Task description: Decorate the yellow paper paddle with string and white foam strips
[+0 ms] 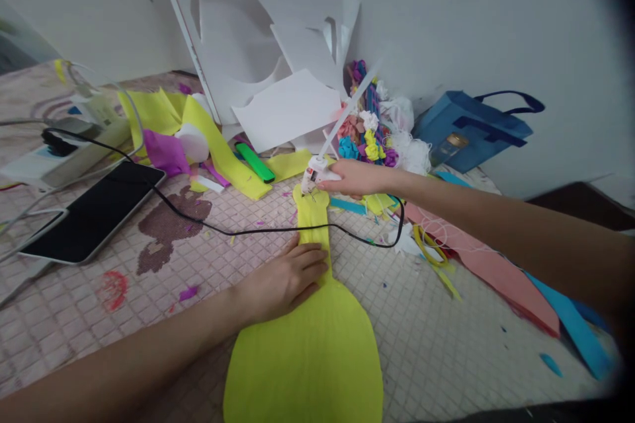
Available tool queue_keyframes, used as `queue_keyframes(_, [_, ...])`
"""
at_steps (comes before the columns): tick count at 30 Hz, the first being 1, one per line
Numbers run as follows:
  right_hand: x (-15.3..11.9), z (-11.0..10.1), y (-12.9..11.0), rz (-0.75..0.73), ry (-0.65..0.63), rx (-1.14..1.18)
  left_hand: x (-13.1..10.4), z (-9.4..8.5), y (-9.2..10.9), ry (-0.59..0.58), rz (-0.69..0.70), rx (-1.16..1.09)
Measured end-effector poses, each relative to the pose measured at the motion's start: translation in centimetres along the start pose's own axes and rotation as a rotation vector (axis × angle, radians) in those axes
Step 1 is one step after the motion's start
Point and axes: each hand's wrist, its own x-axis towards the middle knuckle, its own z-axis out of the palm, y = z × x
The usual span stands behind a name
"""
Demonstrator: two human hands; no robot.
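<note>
A yellow paddle-shaped cutout (305,357) with a crepe-like surface lies on the table, its round part towards me and its narrow neck pointing away. My left hand (282,277) rests flat across the neck, fingers stretched over it. My right hand (354,177) is closed around a small white glue gun (315,170), whose nozzle points down at the neck's far end. A long translucent glue stick (347,112) sticks up out of the gun's back. The gun's black cord (258,231) crosses over the neck.
On the left are a phone (99,211) and a power strip (64,155). Yellow crepe paper (213,145), a green utility knife (255,162) and white cut board (288,112) lie behind. To the right are crumpled paper flowers (370,139), a blue bag (466,125) and yellow-handled scissors (426,248).
</note>
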Motion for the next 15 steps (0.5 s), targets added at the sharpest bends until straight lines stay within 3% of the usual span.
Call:
queue_keyframes(10, [0.7, 0.3, 1.1, -0.014, -0.033, 0.127, 0.1, -0.1, 0.2, -0.019, -0.013, 0.021])
queue_keyframes(15, [0.6, 0.6, 1.4, -0.023, -0.036, 0.206, 0.0, -0.1, 0.4, -0.022, -0.009, 0.135])
